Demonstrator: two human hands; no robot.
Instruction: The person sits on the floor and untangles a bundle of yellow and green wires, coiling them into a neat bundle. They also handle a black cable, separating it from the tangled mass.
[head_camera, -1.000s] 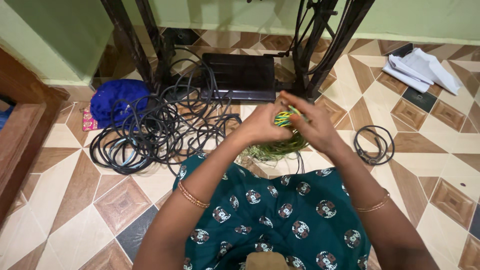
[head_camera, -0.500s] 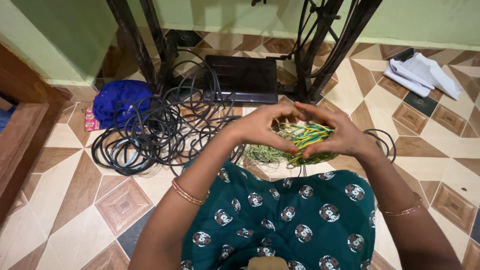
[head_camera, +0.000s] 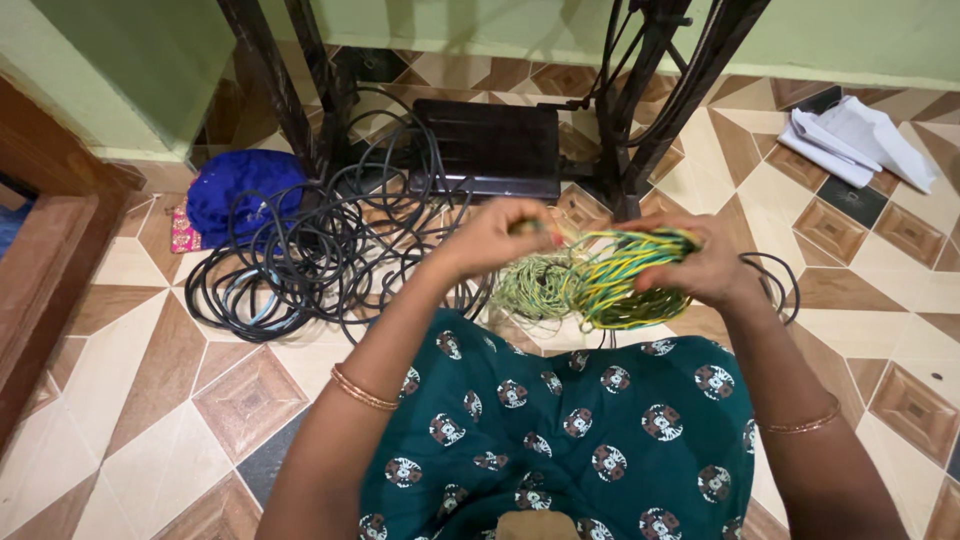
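Far left: a wooden step (head_camera: 40, 290) runs along the edge of the tiled floor (head_camera: 150, 400), with a green wall (head_camera: 130, 70) behind it. Next over, a blue cloth bundle (head_camera: 240, 190) sits against the wall base, touched by a big loose heap of black cable (head_camera: 310, 260) spread across the tiles in overlapping loops. Behind the heap, a dark metal stand (head_camera: 290, 90) and its flat black pedal (head_camera: 490, 150). Left hand (head_camera: 495, 240) raised over the lap, fingers pinched shut on a strand end of the yellow-green wire (head_camera: 610, 275). A looser, paler green tangle (head_camera: 535, 285) of the same wire lies on the floor just below and between the hands, touching the black heap's near edge. Right hand (head_camera: 700, 265) closed around the tighter coil of yellow-green wire, which bulges out toward the left hand; strands run between the two hands. Both hands sit close together, above the green patterned dress (head_camera: 570, 430) covering the lap. Right of the right hand, a small black cable loop (head_camera: 775, 285) lies partly hidden behind the wrist. Far right, near the wall, folded white papers (head_camera: 860, 140). Open tile lies at lower left and lower right; the stand legs and cable heap crowd the room ahead.
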